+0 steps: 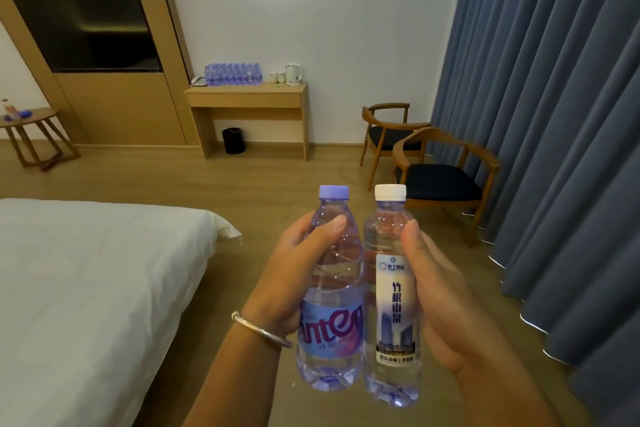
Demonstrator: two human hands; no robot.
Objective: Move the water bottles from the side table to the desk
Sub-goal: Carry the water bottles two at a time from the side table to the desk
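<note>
My left hand (pixel 289 274) grips a clear water bottle with a purple cap and a blue-purple label (pixel 332 291), held upright in front of me. My right hand (pixel 440 302) grips a second upright bottle with a white cap and a white label (pixel 393 298). The two bottles sit side by side, almost touching. The wooden desk (pixel 247 99) stands against the far wall, with a row of several purple water bottles (pixel 233 74) on its top. A round wooden side table (pixel 33 120) is at the far left.
A white bed (pixel 93 288) fills the lower left. Two wooden armchairs (pixel 440 163) stand by the blue curtains (pixel 554 114) on the right. A kettle (pixel 293 73), cups and a phone share the desk top. A black bin (pixel 233 140) sits under it. Wooden floor lies between.
</note>
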